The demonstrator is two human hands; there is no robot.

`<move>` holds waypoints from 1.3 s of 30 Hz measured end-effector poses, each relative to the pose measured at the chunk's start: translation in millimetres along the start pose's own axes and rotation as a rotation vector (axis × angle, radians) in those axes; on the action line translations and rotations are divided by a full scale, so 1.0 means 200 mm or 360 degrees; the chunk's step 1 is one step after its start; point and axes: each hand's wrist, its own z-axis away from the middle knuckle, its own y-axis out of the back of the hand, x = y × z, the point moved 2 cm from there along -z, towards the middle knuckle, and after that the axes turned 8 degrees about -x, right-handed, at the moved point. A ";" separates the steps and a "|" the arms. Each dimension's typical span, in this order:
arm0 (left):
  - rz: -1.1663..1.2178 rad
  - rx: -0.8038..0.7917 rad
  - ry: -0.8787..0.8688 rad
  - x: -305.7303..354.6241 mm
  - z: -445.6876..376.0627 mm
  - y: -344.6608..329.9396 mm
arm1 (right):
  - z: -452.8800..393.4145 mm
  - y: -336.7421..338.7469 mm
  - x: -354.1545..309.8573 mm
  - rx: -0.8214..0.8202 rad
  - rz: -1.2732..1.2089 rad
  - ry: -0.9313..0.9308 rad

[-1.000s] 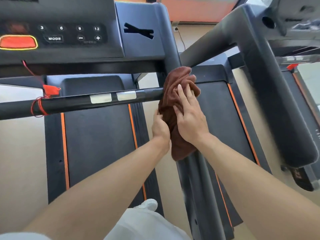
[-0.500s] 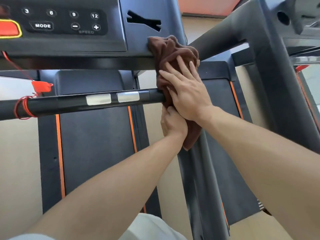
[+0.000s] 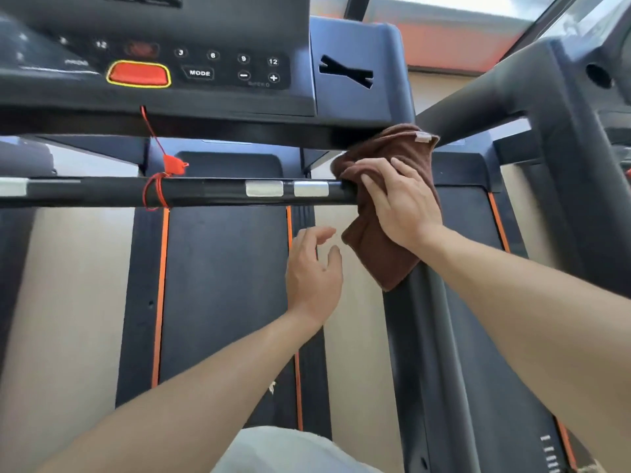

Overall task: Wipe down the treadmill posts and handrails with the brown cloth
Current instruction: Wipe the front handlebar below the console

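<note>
The right hand (image 3: pixel 403 203) lies flat, fingers (image 3: pixel 372 186) straight and spread, pressing the brown cloth (image 3: pixel 386 254) against the post (image 3: pixel 430 336) where the handrail (image 3: pixel 205 192) meets it. The cloth bunches above the fingers, up to the console's (image 3: pixel 205 73) underside, and hangs below the palm. The left hand (image 3: pixel 312 271) hovers just left of the cloth's lower edge, fingers (image 3: pixel 317 233) loosely curved, holding nothing and apart from the cloth. Farther left along the handrail sit two silver pads (image 3: pixel 264 188) and a red cord (image 3: pixel 155 191).

beige floor (image 3: pixel 78 285), orange wall band (image 3: pixel 450 46), daylight
</note>
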 end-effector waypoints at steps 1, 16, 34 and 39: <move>-0.0062 0.0008 -0.0104 0.02 -0.03 0.07 | 0.02 0.01 -0.01 0.0047 -0.0095 0.0046; -0.0899 0.0136 -0.0191 0.16 -0.27 0.47 | -0.18 -0.11 -0.04 -0.0406 0.0649 0.0194; -0.1632 -0.0062 0.0147 -0.09 -0.52 1.27 | -0.35 -0.11 -0.22 -0.0690 0.0672 0.0274; -0.1699 -0.0168 0.0239 -0.09 -0.52 1.27 | -0.36 -0.26 -0.63 -0.0642 0.0539 0.0183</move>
